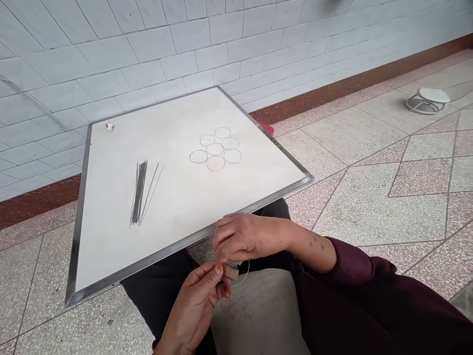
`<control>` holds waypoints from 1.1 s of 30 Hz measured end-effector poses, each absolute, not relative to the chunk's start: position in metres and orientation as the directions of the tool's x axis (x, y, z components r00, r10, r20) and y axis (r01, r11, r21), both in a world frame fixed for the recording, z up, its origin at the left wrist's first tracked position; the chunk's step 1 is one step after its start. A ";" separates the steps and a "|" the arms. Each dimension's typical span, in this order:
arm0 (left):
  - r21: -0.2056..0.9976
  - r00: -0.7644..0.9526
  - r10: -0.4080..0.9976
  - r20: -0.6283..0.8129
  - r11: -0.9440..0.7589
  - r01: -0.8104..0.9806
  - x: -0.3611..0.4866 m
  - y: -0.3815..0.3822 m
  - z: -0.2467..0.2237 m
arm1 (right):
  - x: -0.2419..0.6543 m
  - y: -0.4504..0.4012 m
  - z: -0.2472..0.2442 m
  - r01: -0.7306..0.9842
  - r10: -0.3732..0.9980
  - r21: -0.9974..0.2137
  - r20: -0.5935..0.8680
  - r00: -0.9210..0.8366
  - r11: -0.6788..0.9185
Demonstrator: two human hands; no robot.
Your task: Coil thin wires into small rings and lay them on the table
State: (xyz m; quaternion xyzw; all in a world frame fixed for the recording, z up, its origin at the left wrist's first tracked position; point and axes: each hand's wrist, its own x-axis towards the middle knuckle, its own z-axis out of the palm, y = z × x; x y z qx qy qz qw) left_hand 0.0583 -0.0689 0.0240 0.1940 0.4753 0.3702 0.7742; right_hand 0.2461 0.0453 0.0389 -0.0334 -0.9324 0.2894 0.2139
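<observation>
My left hand point(199, 298) is closed, thumb and fingers gripping a short tan cylinder point(231, 272) that looks like wood or cork, just below the table's front edge. A thin pale wire point(246, 276) curves out beside the cylinder and runs up behind my right hand point(242, 237). That hand is closed directly above the left, fingertips close to the cylinder; its grip on the wire is mostly hidden. On the white table point(177, 192), several thin wire rings point(215, 149) lie grouped like a flower. To their left lies a bundle of straight dark wires point(139, 192), two or so splayed apart.
A tiny white and red object point(110, 127) sits at the table's far left corner. The table has a metal edge point(192, 238) and stands by a white tiled wall point(155, 44). A low white stool point(428, 100) stands on the floor at far right.
</observation>
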 end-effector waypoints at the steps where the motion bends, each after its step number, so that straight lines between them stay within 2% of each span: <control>1: 0.654 0.266 0.763 -0.589 0.644 -0.397 0.059 -0.068 0.024 | 0.246 0.045 0.038 -0.048 0.198 -0.550 0.378 -0.904 0.833; 5: 0.685 0.231 0.785 -0.574 0.615 -0.390 0.061 -0.067 0.024 | 0.247 0.042 0.037 -0.011 0.230 -0.549 0.367 -0.902 0.836; 11: 0.729 0.233 0.812 -0.535 0.583 -0.360 0.062 -0.067 0.024 | 0.246 0.036 0.038 0.000 0.258 -0.648 0.303 -0.917 0.761; 17: 0.741 0.271 0.801 -0.534 0.598 -0.305 0.059 -0.068 0.026 | 0.247 0.036 0.038 -0.040 0.248 -0.686 0.316 -0.916 0.726; 24: 0.730 0.218 0.846 -0.486 0.531 -0.431 0.059 -0.068 0.024 | 0.245 0.032 0.037 0.050 0.336 -0.647 0.326 -0.884 0.761; 28: 0.707 0.263 0.858 -0.442 0.514 -0.486 0.059 -0.068 0.024 | 0.244 0.032 0.028 0.062 0.379 -0.641 0.370 -0.848 0.765; 33: 0.677 0.272 0.837 -0.476 0.545 -0.494 0.059 -0.068 0.023 | 0.245 0.032 0.021 0.074 0.426 -0.672 0.376 -0.823 0.737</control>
